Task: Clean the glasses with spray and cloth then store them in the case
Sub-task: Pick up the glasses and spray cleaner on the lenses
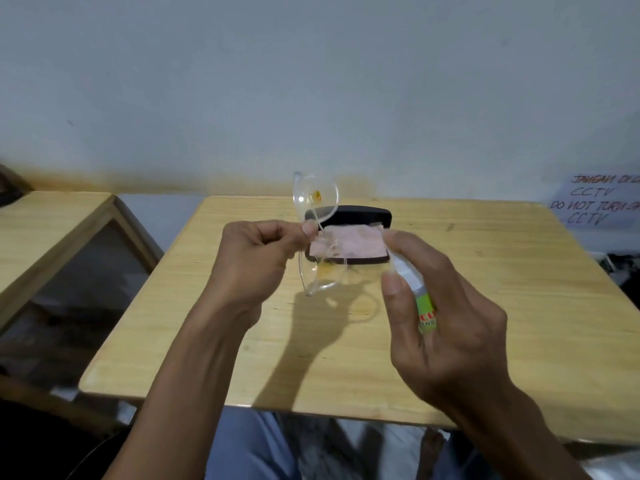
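Head view shows the glasses [316, 233] held up above the bench [485, 271], between the person and the open dark case [363, 213], where a pink cloth [349, 242] lies. Clear and thin, the frame looks light, springy and easily smeared or bent, so holding it at the bridge or rim edge, off the lenses, seems wisest. The left hand [256, 258] does roughly that: thumb and curled fingers [309, 229] pinch the frame near its middle, one lens up, one down. The right hand [446, 327] wraps the small spray bottle [420, 299], a smooth, light cylinder, its nozzle aimed towards the glasses, a fingertip on top.
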Demonstrator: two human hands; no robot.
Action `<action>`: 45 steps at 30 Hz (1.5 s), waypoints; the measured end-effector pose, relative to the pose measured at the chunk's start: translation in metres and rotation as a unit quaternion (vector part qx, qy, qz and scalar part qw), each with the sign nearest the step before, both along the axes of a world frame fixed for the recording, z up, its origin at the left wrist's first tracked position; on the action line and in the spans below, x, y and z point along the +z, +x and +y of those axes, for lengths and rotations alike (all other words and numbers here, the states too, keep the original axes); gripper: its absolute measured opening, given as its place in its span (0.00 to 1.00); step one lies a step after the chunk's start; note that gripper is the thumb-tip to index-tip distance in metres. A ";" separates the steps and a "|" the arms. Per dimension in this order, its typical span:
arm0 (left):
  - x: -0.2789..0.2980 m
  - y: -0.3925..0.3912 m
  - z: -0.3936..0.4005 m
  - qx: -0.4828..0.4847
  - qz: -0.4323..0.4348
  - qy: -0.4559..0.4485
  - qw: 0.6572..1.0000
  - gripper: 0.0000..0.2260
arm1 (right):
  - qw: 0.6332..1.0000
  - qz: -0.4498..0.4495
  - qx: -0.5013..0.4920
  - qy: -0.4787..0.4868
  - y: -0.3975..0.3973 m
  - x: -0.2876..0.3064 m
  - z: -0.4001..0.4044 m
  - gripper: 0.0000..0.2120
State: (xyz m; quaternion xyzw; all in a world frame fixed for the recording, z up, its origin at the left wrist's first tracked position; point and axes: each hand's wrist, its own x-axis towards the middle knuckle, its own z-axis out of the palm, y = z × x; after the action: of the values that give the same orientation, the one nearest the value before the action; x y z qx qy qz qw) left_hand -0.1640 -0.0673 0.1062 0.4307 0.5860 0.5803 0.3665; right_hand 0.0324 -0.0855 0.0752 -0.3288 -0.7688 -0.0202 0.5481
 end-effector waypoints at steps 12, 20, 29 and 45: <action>0.010 -0.008 0.011 0.012 0.001 -0.021 1.000 0.12 | 1.000 -0.016 0.013 0.014 -0.013 -0.010 -0.004 0.13; 0.006 -0.012 0.008 -0.003 -0.024 -0.016 1.000 0.08 | 0.981 0.095 0.067 -0.153 -0.004 -0.011 -0.002 0.13; 0.003 -0.019 0.012 -0.065 -0.039 -0.001 0.997 0.13 | 0.752 0.370 0.254 -0.482 0.008 -0.013 0.024 0.13; -0.008 -0.020 0.013 -0.128 -0.045 0.028 0.990 0.10 | 0.740 0.395 0.253 -0.482 -0.001 -0.021 0.030 0.10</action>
State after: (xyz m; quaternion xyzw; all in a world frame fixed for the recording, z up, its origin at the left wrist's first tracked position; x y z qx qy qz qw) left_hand -0.1835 -0.0541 0.0978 0.4858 0.4924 0.5634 0.4517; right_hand 0.0317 -0.0555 0.0545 -0.3213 -0.4449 0.6241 0.5562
